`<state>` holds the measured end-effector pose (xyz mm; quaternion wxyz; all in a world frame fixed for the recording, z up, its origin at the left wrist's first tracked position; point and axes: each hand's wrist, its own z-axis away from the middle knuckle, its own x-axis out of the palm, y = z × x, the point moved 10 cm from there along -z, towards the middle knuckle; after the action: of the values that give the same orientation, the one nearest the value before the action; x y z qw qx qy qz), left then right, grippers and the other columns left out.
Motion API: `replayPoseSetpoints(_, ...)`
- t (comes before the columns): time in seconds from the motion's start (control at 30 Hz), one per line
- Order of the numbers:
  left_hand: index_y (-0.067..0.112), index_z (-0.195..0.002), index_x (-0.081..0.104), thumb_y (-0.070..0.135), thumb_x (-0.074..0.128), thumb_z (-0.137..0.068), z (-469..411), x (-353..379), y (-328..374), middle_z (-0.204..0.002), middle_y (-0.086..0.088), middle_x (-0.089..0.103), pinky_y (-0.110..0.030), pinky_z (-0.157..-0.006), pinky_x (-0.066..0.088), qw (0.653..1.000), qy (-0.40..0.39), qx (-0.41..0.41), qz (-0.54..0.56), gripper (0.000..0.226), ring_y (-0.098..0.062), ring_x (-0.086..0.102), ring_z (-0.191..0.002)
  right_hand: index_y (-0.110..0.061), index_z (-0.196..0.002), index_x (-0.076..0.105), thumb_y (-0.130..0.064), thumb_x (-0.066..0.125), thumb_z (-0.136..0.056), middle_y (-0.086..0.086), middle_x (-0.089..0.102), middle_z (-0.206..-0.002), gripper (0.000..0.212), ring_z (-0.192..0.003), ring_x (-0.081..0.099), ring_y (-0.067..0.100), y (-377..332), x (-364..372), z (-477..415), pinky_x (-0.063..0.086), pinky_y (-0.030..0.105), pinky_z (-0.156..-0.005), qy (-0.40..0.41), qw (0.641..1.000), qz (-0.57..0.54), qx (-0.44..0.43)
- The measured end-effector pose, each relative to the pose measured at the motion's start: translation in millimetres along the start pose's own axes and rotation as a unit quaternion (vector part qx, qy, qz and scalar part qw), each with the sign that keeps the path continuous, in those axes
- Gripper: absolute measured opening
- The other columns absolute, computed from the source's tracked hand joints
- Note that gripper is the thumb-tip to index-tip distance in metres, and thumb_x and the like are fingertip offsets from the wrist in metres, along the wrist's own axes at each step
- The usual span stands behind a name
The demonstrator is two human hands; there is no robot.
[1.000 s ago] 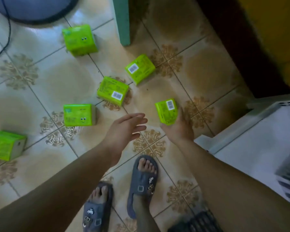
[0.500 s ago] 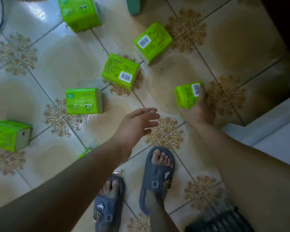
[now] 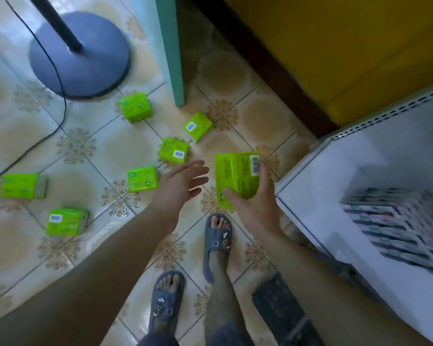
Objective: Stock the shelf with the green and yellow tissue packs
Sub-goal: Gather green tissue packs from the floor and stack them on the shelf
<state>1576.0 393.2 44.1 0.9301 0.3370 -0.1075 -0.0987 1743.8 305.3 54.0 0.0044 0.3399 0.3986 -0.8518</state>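
Tissue packs (image 3: 173, 150) in green and yellow lie scattered on the tiled floor (image 3: 98, 151). There are six of them, well apart from one another, reaching from near the fan base (image 3: 79, 53) down to the left of the person's feet. A seventh, the held pack (image 3: 236, 178), is off the floor. The right hand (image 3: 255, 206) grips it from below, fingers curled round its lower end, and its barcode face is turned up. The left hand (image 3: 180, 186) hovers just beside it with fingers straight and loosely spread, holding nothing.

The white shelf (image 3: 335, 171) stands to the right, near the held pack. No green pack shows on it. Only a blurred patterned stack (image 3: 398, 221) of other goods sits in its lower bay.

The task therefore looks barely begun. One pack is in hand and ready to go across to the shelf, and six wait to be gathered. Parts of the shelf lie out of frame, so packs already placed there cannot be ruled out.
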Motion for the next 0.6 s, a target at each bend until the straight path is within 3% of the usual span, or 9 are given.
replayPoseSetpoints(0.13,0.020,-0.106,0.066,0.021,0.055,-0.093,108,9,65,-0.105,0.003,0.072,-0.027,-0.084,0.049,0.998,-0.045,0.040,0.009,0.017,-0.015,0.066,-0.101,-0.041,-0.148,0.013,-0.039,0.076,-0.076,-0.011,0.030,-0.148,0.096,-0.129,0.040,0.011,-76,-85,108,0.037,0.025,-0.092,0.017,0.999,-0.028,-0.028)
replayPoseSetpoints(0.37,0.018,-0.108,0.067,0.020,0.052,-0.094,281,84,175,-0.108,0.001,0.072,-0.027,-0.081,0.047,0.975,-0.166,0.145,-0.020,0.020,-0.017,0.066,-0.104,-0.052,-0.145,0.012,-0.042,0.076,-0.075,-0.014,0.027,-0.150,0.095,-0.133,0.035,0.012,-169,-235,255,0.042,0.042,-0.102,0.102,0.990,-0.013,-0.096)
replayPoseSetpoints(0.6,0.017,-0.109,0.068,0.019,0.053,-0.094,413,200,252,-0.107,-0.002,0.073,-0.035,-0.091,0.047,0.927,-0.277,0.247,-0.062,0.021,-0.018,0.067,-0.103,-0.067,-0.135,0.009,-0.047,0.075,-0.074,-0.046,0.019,-0.134,0.092,-0.128,0.036,0.001,-216,-386,361,0.044,0.038,-0.102,0.182,0.965,-0.056,-0.184)
